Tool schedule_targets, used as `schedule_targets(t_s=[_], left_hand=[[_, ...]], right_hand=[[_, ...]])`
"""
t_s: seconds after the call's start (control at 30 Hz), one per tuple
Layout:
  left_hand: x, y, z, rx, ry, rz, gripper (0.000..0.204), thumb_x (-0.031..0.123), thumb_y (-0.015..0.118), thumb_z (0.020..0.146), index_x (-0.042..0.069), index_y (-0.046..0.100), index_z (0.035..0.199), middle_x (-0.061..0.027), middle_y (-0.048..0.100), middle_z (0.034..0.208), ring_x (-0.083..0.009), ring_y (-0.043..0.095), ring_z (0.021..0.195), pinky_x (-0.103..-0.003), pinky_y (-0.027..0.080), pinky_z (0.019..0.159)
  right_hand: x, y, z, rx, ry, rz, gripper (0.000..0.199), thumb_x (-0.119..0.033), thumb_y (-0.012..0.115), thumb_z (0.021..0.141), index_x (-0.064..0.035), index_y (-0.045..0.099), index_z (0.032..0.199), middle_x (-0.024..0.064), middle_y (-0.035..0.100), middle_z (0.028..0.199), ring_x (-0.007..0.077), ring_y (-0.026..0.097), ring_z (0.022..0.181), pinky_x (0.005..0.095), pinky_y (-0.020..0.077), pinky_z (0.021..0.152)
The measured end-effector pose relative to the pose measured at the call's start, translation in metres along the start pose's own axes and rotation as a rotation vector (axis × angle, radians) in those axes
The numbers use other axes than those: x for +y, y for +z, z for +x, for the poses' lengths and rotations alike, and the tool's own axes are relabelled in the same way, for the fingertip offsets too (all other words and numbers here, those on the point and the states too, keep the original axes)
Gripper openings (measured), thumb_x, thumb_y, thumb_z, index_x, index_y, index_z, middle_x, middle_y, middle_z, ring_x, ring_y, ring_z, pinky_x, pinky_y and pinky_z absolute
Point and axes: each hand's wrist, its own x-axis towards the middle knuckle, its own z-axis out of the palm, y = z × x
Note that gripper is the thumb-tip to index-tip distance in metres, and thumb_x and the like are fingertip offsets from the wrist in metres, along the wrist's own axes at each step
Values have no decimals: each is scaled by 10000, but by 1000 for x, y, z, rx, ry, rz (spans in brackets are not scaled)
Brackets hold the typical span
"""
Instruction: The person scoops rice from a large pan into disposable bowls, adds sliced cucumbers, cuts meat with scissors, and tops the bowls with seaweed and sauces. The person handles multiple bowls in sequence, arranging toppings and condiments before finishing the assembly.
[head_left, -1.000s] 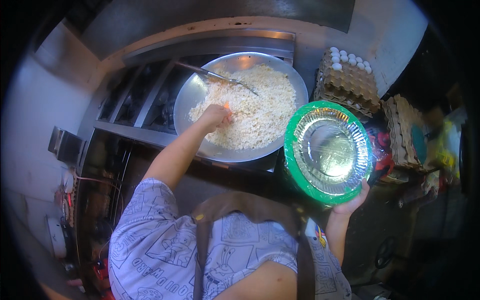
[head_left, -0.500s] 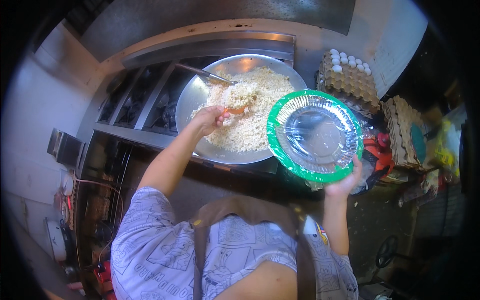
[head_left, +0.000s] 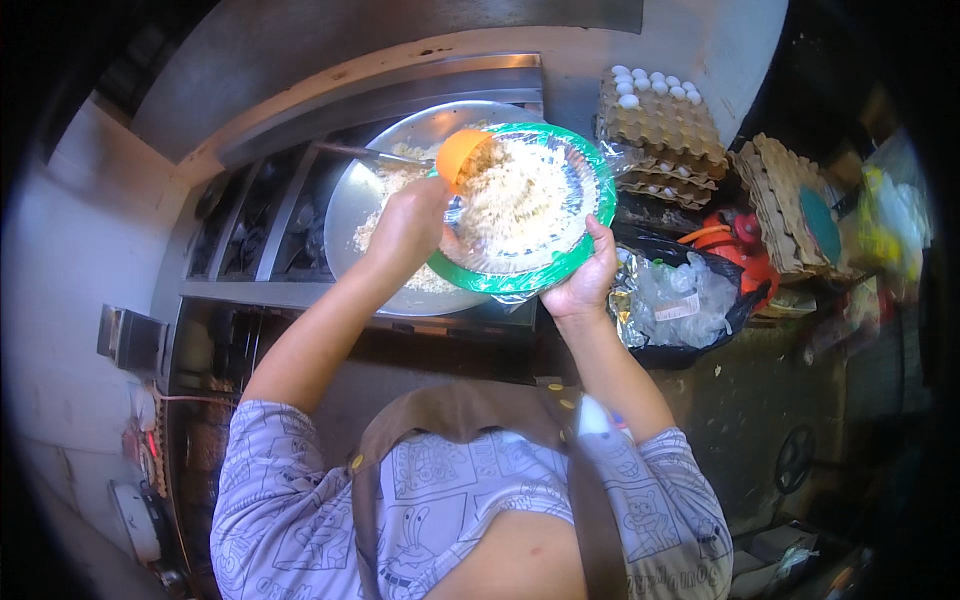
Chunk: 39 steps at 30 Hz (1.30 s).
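My left hand (head_left: 408,225) is closed around an orange cup (head_left: 459,160), tilted over the plate with its mouth toward the right. Pale rice (head_left: 522,205) tumbles from it and spreads over the plate's middle, blurred by motion. My right hand (head_left: 583,277) grips a round plate (head_left: 603,192) with a green rim, lined with clear plastic, thumb on top and the other fingers mostly hidden under it. Plate and cup are above a wide metal pan (head_left: 342,225) of rice, hiding much of it. A metal-handled utensil (head_left: 365,153) rests in the pan.
Dark stove burners (head_left: 285,215) lie left of the pan. Stacked egg trays (head_left: 665,120) with white eggs stand at the back right, near more cardboard trays (head_left: 785,205). A black bag with clear plastic bags (head_left: 690,300) sits right of my right hand.
My left hand has lifted the orange cup out of the pan's rice and tipped it over the plate. My right hand has brought the plate leftward over the pan; rice now covers its middle.
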Motion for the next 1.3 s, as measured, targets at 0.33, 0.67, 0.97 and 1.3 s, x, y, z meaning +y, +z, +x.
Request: schedule_targets(t_s=[0.33, 0.67, 0.97, 1.3], left_hand=[[26, -20, 3, 239, 319, 119, 192, -15, 533, 820, 12, 613, 993, -184, 637, 891, -356, 634, 846, -418, 517, 749], [70, -48, -11, 98, 491, 194, 174, 31, 564, 841, 36, 635, 1000, -161, 659, 935, -325, 647, 872, -392, 530, 744], [19, -58, 3, 191, 471, -75, 149, 78, 578, 902, 6, 639, 1017, -169, 644, 887, -319, 625, 821, -362, 492, 744], [-175, -54, 67, -81, 326, 276, 290, 258, 512, 956, 19, 611, 1087, -181, 628, 1005, -254, 590, 891, -375, 467, 775]], right_hand=[[-41, -17, -24, 6, -39, 15, 577, -381, 488, 899, 1, 462, 1331, 162, 525, 1341, 323, 508, 1213, 461, 367, 1059], [-64, -20, -60, 38, -95, -38, 578, -388, 491, 892, -10, 467, 1329, 160, 531, 1329, 322, 518, 1195, 466, 372, 1050], [-42, -23, -81, 45, -244, -37, 599, -390, 511, 866, 3, 482, 1318, 182, 543, 1314, 338, 533, 1177, 465, 386, 1046], [-5, -25, -99, 28, -535, 178, 573, -399, 548, 846, 14, 564, 1242, 199, 616, 1212, 330, 600, 1091, 448, 411, 1028]])
